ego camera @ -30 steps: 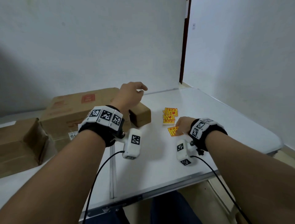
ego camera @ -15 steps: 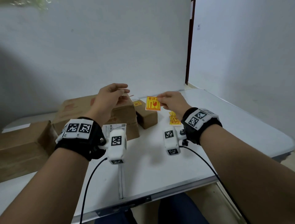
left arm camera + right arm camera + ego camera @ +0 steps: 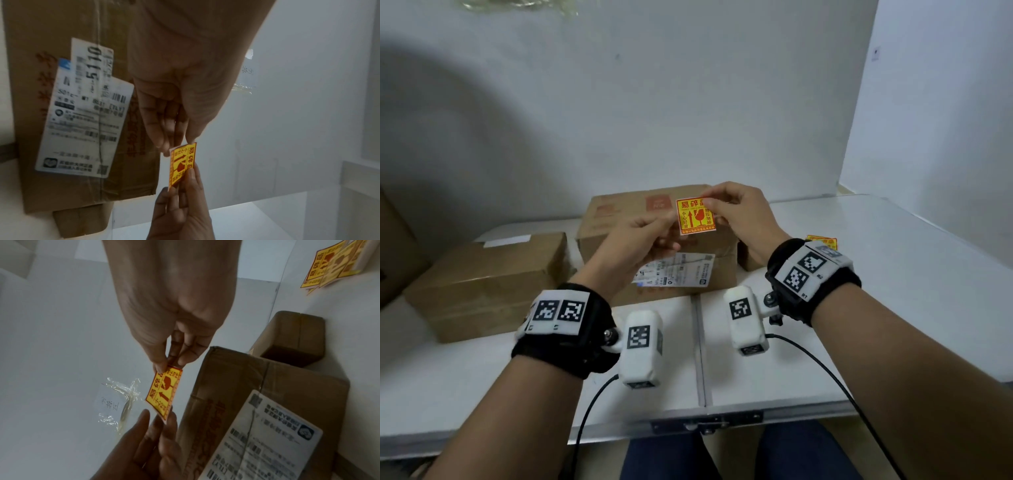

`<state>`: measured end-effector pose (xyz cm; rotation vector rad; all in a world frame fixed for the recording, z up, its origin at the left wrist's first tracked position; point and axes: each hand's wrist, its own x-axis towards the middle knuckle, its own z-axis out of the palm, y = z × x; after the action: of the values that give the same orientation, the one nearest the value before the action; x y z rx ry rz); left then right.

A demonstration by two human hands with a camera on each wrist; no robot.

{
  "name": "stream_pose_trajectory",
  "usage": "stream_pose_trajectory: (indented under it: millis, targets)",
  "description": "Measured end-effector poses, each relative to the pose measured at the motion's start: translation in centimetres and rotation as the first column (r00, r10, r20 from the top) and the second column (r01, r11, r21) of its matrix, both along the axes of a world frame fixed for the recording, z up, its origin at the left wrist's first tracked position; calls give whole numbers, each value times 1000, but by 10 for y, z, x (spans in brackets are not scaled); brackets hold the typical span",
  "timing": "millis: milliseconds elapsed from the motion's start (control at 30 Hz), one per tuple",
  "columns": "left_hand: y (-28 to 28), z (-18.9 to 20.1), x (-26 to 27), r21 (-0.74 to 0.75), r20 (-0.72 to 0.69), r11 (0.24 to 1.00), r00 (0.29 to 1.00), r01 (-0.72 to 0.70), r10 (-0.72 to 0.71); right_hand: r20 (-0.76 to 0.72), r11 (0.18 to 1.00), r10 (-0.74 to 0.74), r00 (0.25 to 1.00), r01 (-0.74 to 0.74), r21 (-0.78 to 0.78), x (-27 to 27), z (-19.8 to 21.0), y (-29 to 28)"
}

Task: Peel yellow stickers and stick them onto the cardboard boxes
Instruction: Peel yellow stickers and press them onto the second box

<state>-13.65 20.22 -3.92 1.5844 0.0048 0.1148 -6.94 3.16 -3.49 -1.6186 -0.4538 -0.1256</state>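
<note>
A yellow sticker [image 3: 695,216] with red print is held up in the air in front of the big cardboard box [image 3: 616,212]. My right hand [image 3: 710,202] pinches its top right corner. My left hand [image 3: 671,226] pinches its left edge. In the left wrist view the left hand [image 3: 176,144] meets the yellow sticker [image 3: 183,164] at one corner, and the right hand's fingers [image 3: 191,180] hold the opposite end. The right wrist view shows the yellow sticker [image 3: 162,391] between my right hand [image 3: 166,366] and the left hand's fingers [image 3: 170,418].
The big box bears a white shipping label [image 3: 678,270]. A second cardboard box [image 3: 489,274] lies to the left, and a small box [image 3: 748,260] to the right. More yellow stickers [image 3: 822,241] lie on the white table [image 3: 893,274] behind my right wrist.
My right hand picked a sticker up off the table and brought it up to the middle. My left hand left the box and came over to take its other edge.
</note>
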Motion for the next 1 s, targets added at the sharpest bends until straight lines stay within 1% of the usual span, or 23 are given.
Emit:
stream_pose_trajectory:
  millis: [100,167,300,467,667,1000]
  targets:
    - [6,-9,-7,64,-11,998,1000,10,-9,6,1000,3,1000,-3,1,-5,-1,7]
    - [8,-13,-10,75,-19,997,1000,2,0,11,1000,-4,1000,4,-3,-7,-1,9]
    - [5,-17,-13,29,-17,999,1000,-16,17,34,1000,-18,999,19,-11,-8,-2,11]
    - [-1,-19,-16,13,-19,1000,1000,-20,20,53,999,-40,998,40,10,-9,-4,9]
    - [-2,-16,-16,-99,-29,993,997,-68,65,56,999,-46,997,45,23,-9,-7,2]
    - [-15,-18,-17,-55,1,996,998,-70,70,74,999,-39,997,37,22,-10,-10,-4]
